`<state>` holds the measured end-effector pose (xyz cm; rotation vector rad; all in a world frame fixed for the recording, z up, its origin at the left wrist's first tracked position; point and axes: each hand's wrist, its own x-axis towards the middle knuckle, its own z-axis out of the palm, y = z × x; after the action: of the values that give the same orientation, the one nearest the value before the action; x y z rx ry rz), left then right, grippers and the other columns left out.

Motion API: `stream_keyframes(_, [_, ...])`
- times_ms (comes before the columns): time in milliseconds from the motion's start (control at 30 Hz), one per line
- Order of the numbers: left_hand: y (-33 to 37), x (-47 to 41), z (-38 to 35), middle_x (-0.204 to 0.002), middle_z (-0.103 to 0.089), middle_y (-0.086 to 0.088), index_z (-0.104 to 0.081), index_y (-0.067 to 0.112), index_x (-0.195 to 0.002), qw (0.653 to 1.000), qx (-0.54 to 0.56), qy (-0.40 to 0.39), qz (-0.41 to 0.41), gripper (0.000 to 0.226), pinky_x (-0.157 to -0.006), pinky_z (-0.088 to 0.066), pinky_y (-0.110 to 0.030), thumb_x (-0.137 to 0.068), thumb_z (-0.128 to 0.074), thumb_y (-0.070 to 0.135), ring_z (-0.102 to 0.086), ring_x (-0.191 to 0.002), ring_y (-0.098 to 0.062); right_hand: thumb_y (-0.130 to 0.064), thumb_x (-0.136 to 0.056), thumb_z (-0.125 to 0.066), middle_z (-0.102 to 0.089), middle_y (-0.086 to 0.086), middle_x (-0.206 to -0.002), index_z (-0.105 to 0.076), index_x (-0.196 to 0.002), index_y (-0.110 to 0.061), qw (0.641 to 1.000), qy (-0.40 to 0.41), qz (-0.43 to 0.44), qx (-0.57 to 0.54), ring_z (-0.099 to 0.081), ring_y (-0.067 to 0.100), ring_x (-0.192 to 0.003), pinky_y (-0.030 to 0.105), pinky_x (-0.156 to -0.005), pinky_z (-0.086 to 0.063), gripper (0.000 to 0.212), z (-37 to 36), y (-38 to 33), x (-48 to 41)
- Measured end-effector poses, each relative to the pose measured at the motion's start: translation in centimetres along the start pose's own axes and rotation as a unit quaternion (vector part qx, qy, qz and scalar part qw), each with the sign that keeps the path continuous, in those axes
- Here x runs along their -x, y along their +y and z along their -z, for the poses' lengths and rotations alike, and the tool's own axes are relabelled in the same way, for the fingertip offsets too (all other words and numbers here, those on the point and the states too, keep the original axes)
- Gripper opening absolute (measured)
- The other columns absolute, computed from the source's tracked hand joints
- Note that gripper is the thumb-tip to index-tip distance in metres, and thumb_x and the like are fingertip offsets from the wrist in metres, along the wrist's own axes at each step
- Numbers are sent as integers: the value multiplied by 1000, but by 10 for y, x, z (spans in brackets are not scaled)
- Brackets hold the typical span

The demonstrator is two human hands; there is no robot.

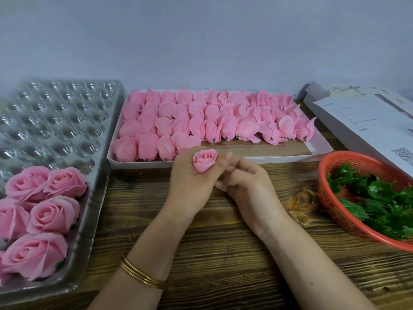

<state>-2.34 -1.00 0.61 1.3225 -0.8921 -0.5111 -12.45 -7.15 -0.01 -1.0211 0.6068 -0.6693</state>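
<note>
Just behind the held rosebud [204, 162] sits the flower box [268, 160].

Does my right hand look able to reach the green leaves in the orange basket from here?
Probably yes. The basket sits open beside the right hand, only bare table between, and nothing covers the leaves. The left hand holds the rose.

Clear blister tray [58, 121] with open roses [53, 214] left, white box [279, 159] of pink buds [201, 117], orange basket [327, 199] of green leaves [380, 198], papers [362, 117]
</note>
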Motion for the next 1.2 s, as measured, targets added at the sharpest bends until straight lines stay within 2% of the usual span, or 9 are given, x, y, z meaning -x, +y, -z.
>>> stream_keyframes(100, [0, 0, 0, -62, -64, 12, -70, 33, -66, 999, 33, 7, 20, 13, -60, -52, -19, -78, -75, 31, -61, -62, 0, 21, -69, -64, -70, 27, -107, -63, -114, 6, 993, -13, 49, 106, -67, 26, -96, 34, -92, -53, 48, -2, 6, 2])
stream_keyframes(233, [0, 1, -2, -69, -64, -1, -68, 20, -67, 998, 53, 5, 39, 15, -68, -58, -40, -76, -74, 31, -64, -69, -16, 20, -71, -74, -73, 21, -101, -65, -112, -1, 984, -6, 99, 151, -68, 18, -88, 26, -84, -55, 47, -3, 9, 3])
stream_keyframes(367, [2, 2, 0, -71, -69, 1, -71, 26, -72, 995, 85, -5, 56, 9, -66, -60, -31, -78, -77, 30, -69, -71, -14, 19, -71, -74, -73, 21, -101, -68, -107, -6, 983, -14, 108, 148, -69, 18, -90, 28, -85, -55, 44, -5, 7, 4])
stream_keyframes(500, [6, 2, 1, -70, -69, 4, -73, 27, -73, 991, 122, -22, 56, 13, -63, -55, -22, -72, -78, 39, -67, -69, -9, 19, -70, -74, -76, 4, -95, -67, -115, -7, 987, -42, 110, 114, -70, 11, -91, 20, -83, -53, 53, -8, 4, 6])
stream_keyframes(633, [8, 1, 0, -68, -68, 2, -75, 26, -73, 986, 143, -46, 76, 4, -63, -57, -25, -77, -74, 26, -67, -67, -12, 7, -63, -74, -76, 1, -95, -69, -111, -14, 989, -56, 107, 85, -70, 10, -92, 20, -83, -53, 53, -8, 2, 6])
stream_keyframes(767, [9, 1, 2, -73, -70, 0, -76, 22, -77, 982, 158, -48, 91, 9, -69, -58, -29, -75, -78, 31, -68, -73, -15, 6, -63, -76, -75, 8, -100, -73, -105, -21, 989, -74, 103, 76, -70, 17, -97, 27, -88, -53, 51, -6, 2, 5])
stream_keyframes(967, [13, 1, 1, -66, -68, 0, -69, 8, -81, 974, 192, -57, 109, 23, -63, -58, -23, -68, -72, 27, -67, -63, -11, 11, -63, -73, -75, 1, -88, -74, -100, -13, 990, -89, 97, 51, -68, 7, -81, 21, -80, -54, 44, -5, 1, 4])
stream_keyframes(1100, [13, 0, 4, -74, -69, -4, -70, 3, -86, 974, 176, -77, 121, 33, -70, -58, -27, -67, -72, 30, -67, -72, -15, 11, -63, -76, -72, 16, -100, -72, -102, -3, 991, -113, 64, 28, -67, 19, -95, 27, -90, -53, 42, -3, -1, 4])
stream_keyframes(1200, [13, 0, 7, -79, -70, -4, -73, 9, -83, 973, 168, -100, 122, 28, -73, -57, -26, -67, -74, 32, -68, -78, -12, 10, -69, -65, -73, 12, -101, -69, -108, 1, 990, -137, 30, 18, -66, 19, -101, 29, -94, -52, 40, -2, -3, 4])
